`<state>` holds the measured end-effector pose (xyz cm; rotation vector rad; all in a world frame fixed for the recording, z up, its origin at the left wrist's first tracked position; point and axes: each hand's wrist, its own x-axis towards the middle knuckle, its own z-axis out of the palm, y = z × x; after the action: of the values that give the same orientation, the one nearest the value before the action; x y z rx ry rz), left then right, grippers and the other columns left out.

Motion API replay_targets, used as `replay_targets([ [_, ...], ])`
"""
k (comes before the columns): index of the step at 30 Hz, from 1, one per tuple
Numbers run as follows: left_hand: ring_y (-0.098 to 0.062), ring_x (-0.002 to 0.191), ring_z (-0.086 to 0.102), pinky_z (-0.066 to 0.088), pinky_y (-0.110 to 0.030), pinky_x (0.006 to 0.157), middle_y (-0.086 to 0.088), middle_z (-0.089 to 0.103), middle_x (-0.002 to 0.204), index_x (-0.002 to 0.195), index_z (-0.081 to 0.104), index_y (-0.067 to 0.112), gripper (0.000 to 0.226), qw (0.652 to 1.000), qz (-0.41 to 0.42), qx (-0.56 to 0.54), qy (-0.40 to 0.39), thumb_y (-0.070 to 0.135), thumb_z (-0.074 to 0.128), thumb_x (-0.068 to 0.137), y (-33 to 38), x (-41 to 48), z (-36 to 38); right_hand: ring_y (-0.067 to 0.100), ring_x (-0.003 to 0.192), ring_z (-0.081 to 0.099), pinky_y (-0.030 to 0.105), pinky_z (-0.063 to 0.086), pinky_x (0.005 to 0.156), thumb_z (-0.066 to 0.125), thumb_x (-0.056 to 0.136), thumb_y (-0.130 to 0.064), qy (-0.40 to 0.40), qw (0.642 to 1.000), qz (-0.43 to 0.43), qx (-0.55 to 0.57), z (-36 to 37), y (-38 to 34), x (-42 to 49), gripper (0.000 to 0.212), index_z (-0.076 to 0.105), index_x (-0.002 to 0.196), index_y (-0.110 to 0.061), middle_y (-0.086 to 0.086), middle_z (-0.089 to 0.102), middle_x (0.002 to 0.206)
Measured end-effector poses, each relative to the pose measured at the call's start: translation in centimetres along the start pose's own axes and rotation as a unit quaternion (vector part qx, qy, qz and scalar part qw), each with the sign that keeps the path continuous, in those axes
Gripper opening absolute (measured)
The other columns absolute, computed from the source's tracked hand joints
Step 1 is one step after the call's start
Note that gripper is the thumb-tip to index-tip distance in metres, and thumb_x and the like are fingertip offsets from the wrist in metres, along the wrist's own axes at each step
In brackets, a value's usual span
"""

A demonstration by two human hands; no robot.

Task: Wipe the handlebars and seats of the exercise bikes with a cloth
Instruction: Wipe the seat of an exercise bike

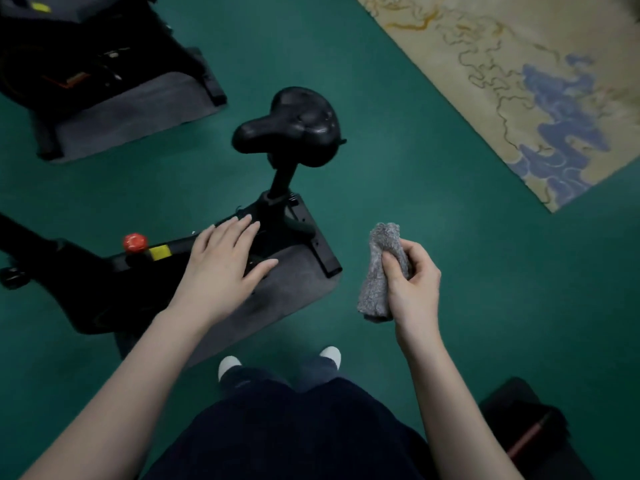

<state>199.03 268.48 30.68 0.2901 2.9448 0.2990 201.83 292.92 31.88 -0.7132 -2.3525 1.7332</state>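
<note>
Below the seat (pixel 289 128), closest in: dark trousers (pixel 294 427) and two white shoes (pixel 228 365) stand on the green floor (pixel 415 188).
Dark object (pixel 526 424): low and to the right of the seat, at the frame edge, with a reddish stick lying on it; too dim to identify.
Right hand (pixel 412 282): below and right of the seat, well apart from it, with fingers and thumb curled round the cloth.
Cloth (pixel 379 271): grey, bunched and upright in that grip, its ends sticking out above and below the fist; it touches no part of the bike.
Left hand (pixel 225 268): below and left of the seat, fingers straight and spread, palm down over the bike frame; actual contact cannot be told.
Bike frame (pixel 114 282): black, running left from under the seat, with a red knob (pixel 135 242) and a yellow label (pixel 160 252) just beside the left hand.
Grey mat (pixel 298 285): under the rear foot of the frame, directly below the seat.
Seat: black, glossy, upright on its post (pixel 282 178), with nothing resting on it.
Second bike (pixel 69 64): up and left of the seat, dark, on its own mat (pixel 138 112).
Rug (pixel 502 64): beige with blue patterning, up and right of the seat.
</note>
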Motion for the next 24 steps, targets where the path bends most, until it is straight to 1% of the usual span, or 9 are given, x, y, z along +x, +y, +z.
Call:
replay_targets([
  [2,-0.017,0.145,0.016,0.008,-0.038,0.119,0.0,0.024,0.157,0.149,0.027,0.017,0.071,1.0,0.007,0.0,-0.011,0.06,0.03,0.092,2.8,1.1,1.0,0.017,0.089,0.063,0.039,0.051,0.087,0.059,0.09,-0.006,0.012,1.0,0.003,-0.001,-2.8,0.9,1.4,0.013,0.064,0.101,-0.01,0.002,0.067,0.095],
  [5,-0.017,0.144,0.019,0.011,-0.038,0.119,0.0,0.026,0.156,0.148,0.029,0.017,0.07,0.999,0.027,-0.005,-0.02,0.06,0.03,0.093,6.5,2.5,2.1,0.013,0.084,0.061,0.034,0.05,0.082,0.059,0.089,-0.005,0.026,1.0,0.005,0.005,-6.3,2.0,3.1,0.013,0.064,0.097,-0.014,-0.002,0.066,0.09],
  [10,-0.017,0.144,0.02,0.012,-0.039,0.119,0.0,0.028,0.155,0.148,0.03,0.017,0.069,0.998,0.047,0.006,-0.034,0.059,0.032,0.093,10.6,4.9,2.5,0.011,0.082,0.061,0.028,0.049,0.079,0.059,0.088,-0.005,0.042,0.999,0.008,0.004,-9.9,3.1,5.3,0.014,0.064,0.093,-0.018,-0.008,0.065,0.086],
  [13,-0.017,0.143,0.023,0.014,-0.04,0.118,0.0,0.029,0.155,0.148,0.03,0.016,0.069,0.998,0.05,0.012,-0.034,0.058,0.034,0.093,11.9,7.1,2.4,0.012,0.084,0.062,0.03,0.05,0.082,0.06,0.087,-0.005,0.042,0.999,0.013,0.013,-10.6,3.2,7.0,0.015,0.064,0.095,-0.018,-0.007,0.066,0.087],
  [16,-0.018,0.142,0.024,0.016,-0.041,0.117,0.0,0.029,0.154,0.148,0.03,0.017,0.069,0.998,0.047,0.013,-0.034,0.058,0.035,0.093,12.9,9.8,2.7,0.009,0.08,0.061,0.025,0.049,0.079,0.06,0.087,-0.004,0.034,0.999,0.002,0.016,-10.9,3.0,9.2,0.017,0.064,0.093,-0.019,-0.008,0.066,0.085],
  [18,-0.019,0.142,0.024,0.017,-0.041,0.117,-0.001,0.03,0.154,0.148,0.031,0.016,0.068,0.999,0.038,0.007,-0.036,0.057,0.036,0.093,13.4,11.8,3.0,0.009,0.08,0.061,0.024,0.049,0.078,0.061,0.087,-0.003,0.027,1.0,-0.009,0.013,-11.0,2.7,11.2,0.019,0.063,0.09,-0.021,-0.009,0.066,0.084],
  [24,-0.019,0.142,0.025,0.017,-0.038,0.116,-0.001,0.033,0.152,0.147,0.031,0.017,0.065,0.998,-0.002,-0.001,-0.056,0.056,0.035,0.095,13.8,18.8,4.9,0.008,0.078,0.06,0.016,0.046,0.072,0.061,0.087,-0.004,-0.001,0.999,-0.043,-0.015,-10.3,0.5,19.9,0.018,0.063,0.089,-0.022,-0.01,0.065,0.082],
])
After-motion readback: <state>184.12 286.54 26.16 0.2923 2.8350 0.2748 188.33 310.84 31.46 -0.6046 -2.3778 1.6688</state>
